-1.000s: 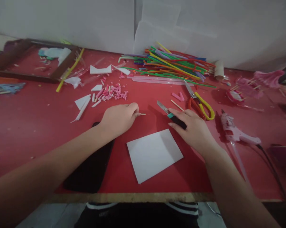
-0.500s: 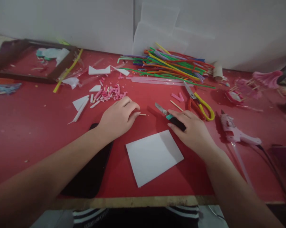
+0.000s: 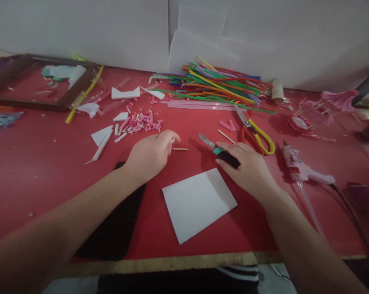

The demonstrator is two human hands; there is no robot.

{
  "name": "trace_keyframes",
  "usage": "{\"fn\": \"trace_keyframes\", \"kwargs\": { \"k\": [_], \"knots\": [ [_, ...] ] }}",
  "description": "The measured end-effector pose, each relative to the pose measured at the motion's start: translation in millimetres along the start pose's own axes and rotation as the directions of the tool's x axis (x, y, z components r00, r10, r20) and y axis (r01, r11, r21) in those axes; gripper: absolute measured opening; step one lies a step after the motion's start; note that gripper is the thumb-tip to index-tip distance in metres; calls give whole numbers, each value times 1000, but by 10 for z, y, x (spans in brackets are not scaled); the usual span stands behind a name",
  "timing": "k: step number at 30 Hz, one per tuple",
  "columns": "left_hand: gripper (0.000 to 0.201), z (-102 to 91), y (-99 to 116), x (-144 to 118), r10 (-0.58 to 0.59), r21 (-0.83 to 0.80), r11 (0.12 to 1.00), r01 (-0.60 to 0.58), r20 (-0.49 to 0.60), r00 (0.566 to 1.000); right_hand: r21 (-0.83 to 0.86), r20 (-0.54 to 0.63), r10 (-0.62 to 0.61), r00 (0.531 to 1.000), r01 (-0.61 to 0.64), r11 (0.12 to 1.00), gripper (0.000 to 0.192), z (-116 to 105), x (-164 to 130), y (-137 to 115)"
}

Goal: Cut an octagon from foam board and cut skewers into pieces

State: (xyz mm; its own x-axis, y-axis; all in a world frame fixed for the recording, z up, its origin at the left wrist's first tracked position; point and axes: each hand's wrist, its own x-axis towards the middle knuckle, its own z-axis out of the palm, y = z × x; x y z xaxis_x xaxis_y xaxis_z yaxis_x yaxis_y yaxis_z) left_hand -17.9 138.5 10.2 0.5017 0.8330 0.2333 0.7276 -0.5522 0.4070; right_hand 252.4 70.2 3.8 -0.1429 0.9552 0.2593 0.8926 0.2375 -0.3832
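My left hand (image 3: 150,157) hovers just left of a short thin wooden stick (image 3: 180,149) lying on the red table. Its fingers are loosely curled, the index finger apart from the rest, and nothing shows in them; the thumb is mostly hidden. My right hand (image 3: 248,167) is wrapped around the black and teal handle of a utility knife (image 3: 225,156), whose bare blade points up and left toward the stick. Below and between both hands lies a white rectangular board (image 3: 199,204). Another wooden stick (image 3: 226,136) rests just beyond the knife.
Scissors (image 3: 256,134) and a pink glue gun (image 3: 300,163) lie to the right. Colourful pipe cleaners (image 3: 221,83) are heaped at the back. Pink and white scraps (image 3: 146,121) lie beyond my left hand. A black phone (image 3: 117,224) sits under my left forearm, near the table edge.
My left fingers have come off the small stick, which now shows in full on the table. The right hand and knife hold their place; the view has shifted slightly.
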Motion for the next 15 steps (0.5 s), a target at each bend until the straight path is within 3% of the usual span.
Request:
{"fn": "trace_keyframes", "kwargs": {
  "k": [5,11,15],
  "knots": [
    [30,11,-4,-1,-10,22,1000,10,12,1000,-5,1,1,1000,-1,1000,36,-1,-6,4],
    [24,40,-11,39,181,14,983,-183,66,981,-6,-8,3,1000,-3,1000,36,-2,-14,-10],
    [14,62,-15,56,192,12,981,-195,116,975,-48,-23,15,1000,-16,999,36,-5,-26,-33]
  ]
}}
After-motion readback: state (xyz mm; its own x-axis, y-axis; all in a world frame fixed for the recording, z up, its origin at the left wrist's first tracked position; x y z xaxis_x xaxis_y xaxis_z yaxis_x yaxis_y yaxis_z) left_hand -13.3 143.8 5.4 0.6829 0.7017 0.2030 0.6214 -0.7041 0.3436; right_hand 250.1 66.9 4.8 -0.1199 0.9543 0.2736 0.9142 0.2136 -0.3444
